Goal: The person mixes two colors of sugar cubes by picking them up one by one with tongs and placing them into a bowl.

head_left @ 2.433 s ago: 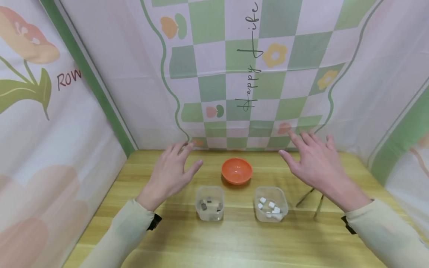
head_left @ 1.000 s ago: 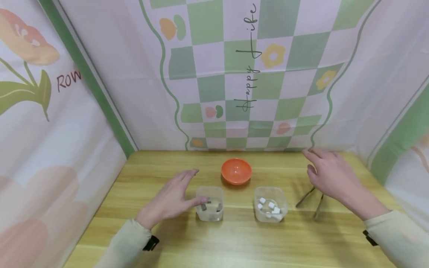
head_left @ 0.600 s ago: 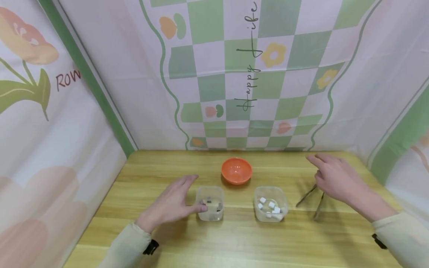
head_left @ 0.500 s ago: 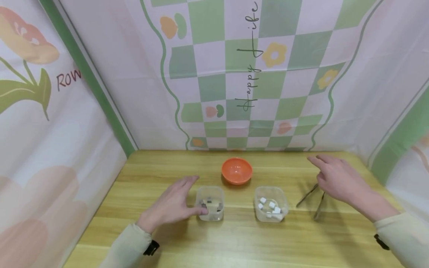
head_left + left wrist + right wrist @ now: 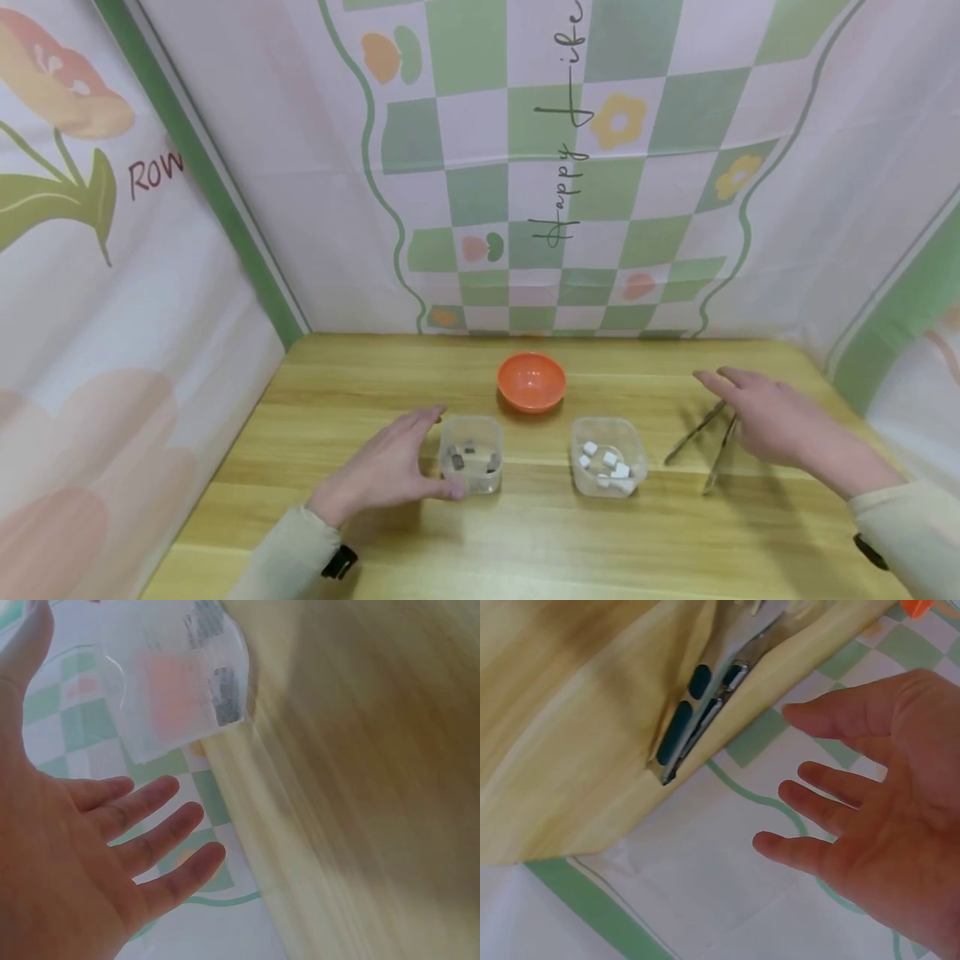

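My left hand (image 5: pixel 390 467) spreads around the left side of a clear plastic container (image 5: pixel 474 428). Several dark grey cubes (image 5: pixel 458 461) lie in that container. In the left wrist view the fingers are extended, with a gap between them and the container (image 5: pixel 127 690). Over on the right, my right hand (image 5: pixel 783 425) hovers above metal tongs (image 5: pixel 696 432), whose rear part it hides in the head view. Dark green grips on the tongs (image 5: pixel 679 727) show in the right wrist view, apart from the loosely extended fingers.
An orange bowl (image 5: pixel 531 383) stands behind and between the containers. The second clear container (image 5: pixel 606 430), right of centre, holds several white cubes (image 5: pixel 611 458). All stand on a wooden table (image 5: pixel 540 542), with a printed cloth (image 5: pixel 480 192) hanging behind it.
Both hands have come down from above the table's back part. The left has moved to the container's side; the right has moved right and lower over the tongs. The objects stay in place.
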The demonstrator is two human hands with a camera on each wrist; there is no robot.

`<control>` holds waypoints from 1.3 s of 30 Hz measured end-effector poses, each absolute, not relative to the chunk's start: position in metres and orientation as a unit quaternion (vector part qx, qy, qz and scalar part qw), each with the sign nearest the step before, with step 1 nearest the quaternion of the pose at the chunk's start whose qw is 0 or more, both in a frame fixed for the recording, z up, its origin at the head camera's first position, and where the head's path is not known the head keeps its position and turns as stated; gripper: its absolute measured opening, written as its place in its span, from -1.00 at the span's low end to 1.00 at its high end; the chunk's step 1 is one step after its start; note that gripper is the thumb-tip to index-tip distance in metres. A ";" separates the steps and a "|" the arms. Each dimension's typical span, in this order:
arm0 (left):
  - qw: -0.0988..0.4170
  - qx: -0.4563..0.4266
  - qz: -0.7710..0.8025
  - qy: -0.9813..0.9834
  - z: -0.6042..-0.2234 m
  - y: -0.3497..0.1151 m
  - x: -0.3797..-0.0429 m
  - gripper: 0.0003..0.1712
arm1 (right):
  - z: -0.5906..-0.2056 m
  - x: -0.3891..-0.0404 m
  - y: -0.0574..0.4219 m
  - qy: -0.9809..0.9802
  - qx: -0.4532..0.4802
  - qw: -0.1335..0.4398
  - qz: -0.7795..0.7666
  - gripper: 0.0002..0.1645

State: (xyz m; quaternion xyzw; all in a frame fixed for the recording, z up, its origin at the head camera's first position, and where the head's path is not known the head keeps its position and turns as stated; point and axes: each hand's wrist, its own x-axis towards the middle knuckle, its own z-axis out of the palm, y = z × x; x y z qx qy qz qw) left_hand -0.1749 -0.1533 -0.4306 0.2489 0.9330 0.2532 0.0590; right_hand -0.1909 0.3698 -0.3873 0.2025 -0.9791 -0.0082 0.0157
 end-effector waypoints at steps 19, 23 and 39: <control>0.090 0.254 0.256 0.928 -0.442 -0.153 -0.176 0.57 | -0.422 -0.191 0.391 -0.977 0.212 -0.001 -0.018 0.01; 0.091 0.256 0.262 0.926 -0.444 -0.153 -0.178 0.57 | -0.424 -0.193 0.392 -0.978 0.209 -0.008 -0.018 -0.01; 0.099 0.265 0.281 0.917 -0.453 -0.155 -0.183 0.53 | -0.432 -0.204 0.396 -0.977 0.212 -0.015 0.005 -0.09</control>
